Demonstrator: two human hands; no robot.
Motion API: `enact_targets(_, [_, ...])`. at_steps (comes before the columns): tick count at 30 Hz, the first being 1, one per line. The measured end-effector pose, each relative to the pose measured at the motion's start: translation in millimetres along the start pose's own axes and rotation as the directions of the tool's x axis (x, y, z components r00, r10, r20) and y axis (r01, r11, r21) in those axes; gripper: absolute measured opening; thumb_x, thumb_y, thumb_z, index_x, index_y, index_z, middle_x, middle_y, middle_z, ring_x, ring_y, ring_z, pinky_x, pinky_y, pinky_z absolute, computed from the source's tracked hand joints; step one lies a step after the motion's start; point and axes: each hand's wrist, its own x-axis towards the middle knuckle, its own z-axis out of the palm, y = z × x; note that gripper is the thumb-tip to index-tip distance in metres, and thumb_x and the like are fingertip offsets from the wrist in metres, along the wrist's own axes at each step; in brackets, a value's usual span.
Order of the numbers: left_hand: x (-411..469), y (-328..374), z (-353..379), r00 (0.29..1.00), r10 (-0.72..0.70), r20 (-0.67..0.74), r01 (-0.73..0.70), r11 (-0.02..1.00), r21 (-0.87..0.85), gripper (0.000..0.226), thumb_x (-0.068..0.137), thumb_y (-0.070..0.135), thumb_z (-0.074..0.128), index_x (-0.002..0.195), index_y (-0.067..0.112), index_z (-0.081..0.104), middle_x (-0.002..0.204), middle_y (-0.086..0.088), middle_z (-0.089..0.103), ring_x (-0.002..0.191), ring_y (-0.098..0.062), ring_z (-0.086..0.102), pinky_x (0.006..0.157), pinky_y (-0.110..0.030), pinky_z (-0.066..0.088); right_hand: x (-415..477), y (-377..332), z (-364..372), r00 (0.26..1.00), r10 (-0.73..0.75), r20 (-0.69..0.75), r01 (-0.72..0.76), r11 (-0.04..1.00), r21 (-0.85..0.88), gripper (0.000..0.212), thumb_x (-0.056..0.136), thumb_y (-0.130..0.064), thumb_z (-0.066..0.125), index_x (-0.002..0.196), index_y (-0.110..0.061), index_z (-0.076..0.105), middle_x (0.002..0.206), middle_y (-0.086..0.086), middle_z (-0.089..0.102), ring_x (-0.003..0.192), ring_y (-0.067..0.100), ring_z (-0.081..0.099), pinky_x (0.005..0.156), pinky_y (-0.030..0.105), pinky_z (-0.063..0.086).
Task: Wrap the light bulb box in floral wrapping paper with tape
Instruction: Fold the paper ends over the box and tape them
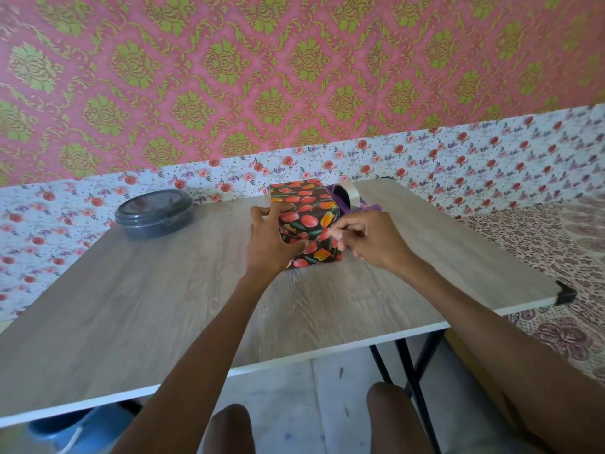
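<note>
The box (pixel 302 208) lies on the wooden table (pixel 163 306), covered in black wrapping paper with red and orange tulips. My left hand (pixel 270 240) presses on its near left side, fingers spread over the folded paper. My right hand (pixel 366 239) pinches the paper flap at the near right end between thumb and forefinger. Behind the box stands a clear tape roll (pixel 347 193) in a purple dispenser, partly hidden by the box.
A round dark lidded container (pixel 154 213) sits at the far left of the table. Flowered fabric lines the wall behind. A patterned bed surface (pixel 556 244) lies to the right. My knees show below the table's near edge.
</note>
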Motion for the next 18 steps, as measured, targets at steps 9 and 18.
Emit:
enact_targets(9, [-0.1,-7.2,1.0,0.997,0.071,-0.037,-0.073,0.997,-0.036,0.075,0.063,0.036,0.088,0.126,0.032,0.047,0.117,0.001,0.036,0.109,-0.025,0.054,0.087,-0.047,0.056,12.6,-0.8,32.9,0.979,-0.118,0.169,0.189,0.843,-0.504,0.099,0.091,-0.026,0.068,0.156,-0.032,-0.005,0.078,-0.004,0.073,0.064,0.013,0.065,0.059,0.038,0.056])
enact_targets(18, [0.5,-15.2,3.0,0.991,0.123,-0.044,-0.127,0.985,-0.12,0.074,0.065,0.042,0.086,0.127,0.031,0.048,0.117,0.0,0.036,0.11,-0.026,0.055,0.087,-0.047,0.056,26.3,-8.6,42.7,0.977,-0.105,0.185,0.21,0.611,-0.763,0.109,0.09,-0.026,0.069,0.151,-0.021,-0.021,0.06,-0.002,0.06,0.044,0.015,0.051,0.039,0.025,0.03])
